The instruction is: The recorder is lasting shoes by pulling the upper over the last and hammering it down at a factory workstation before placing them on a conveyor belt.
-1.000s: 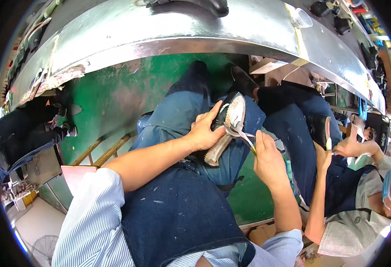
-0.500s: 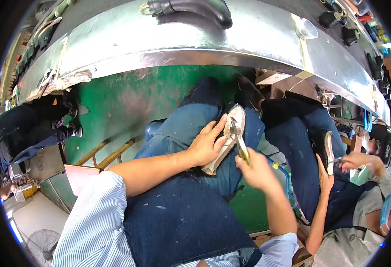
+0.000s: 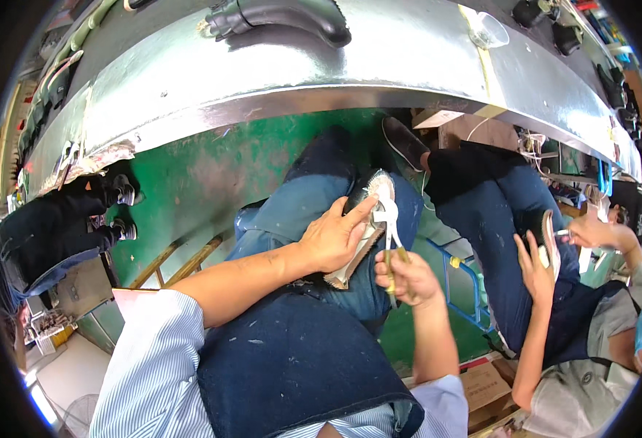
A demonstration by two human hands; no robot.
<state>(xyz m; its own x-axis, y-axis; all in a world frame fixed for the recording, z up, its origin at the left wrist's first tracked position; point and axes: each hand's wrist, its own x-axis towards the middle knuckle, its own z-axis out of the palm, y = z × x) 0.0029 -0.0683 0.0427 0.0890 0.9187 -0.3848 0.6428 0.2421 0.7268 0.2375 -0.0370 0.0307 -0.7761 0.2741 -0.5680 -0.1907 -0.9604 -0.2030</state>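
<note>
A shoe (image 3: 348, 270) lies bottom up across my lap, with a pale underside and a ragged, pleated edge around the toe. My left hand (image 3: 327, 239) is closed along its left side, fingers stretched toward the toe. From the right, my right hand (image 3: 411, 280) grips the yellowish handles of a pair of pincers (image 3: 390, 226). The metal head of the pincers lies over the shoe near its toe, beside my left fingertips. The handles look spread apart. Whether the jaws pinch the edge cannot be made out.
A metal-topped bench (image 3: 189, 80) runs across the front, bearing a black boot (image 3: 284, 22) and a clear cup (image 3: 489, 31). At right sits a co-worker with another shoe (image 3: 549, 244). A blue metal frame (image 3: 461, 281) and cardboard box (image 3: 481, 385) are nearby. Wooden bars (image 3: 162, 264) stand left.
My right hand has moved down and slightly left. The pincers have turned more upright and their handles show wider apart. The whole view has shifted slightly; my left hand stays on the shoe.
</note>
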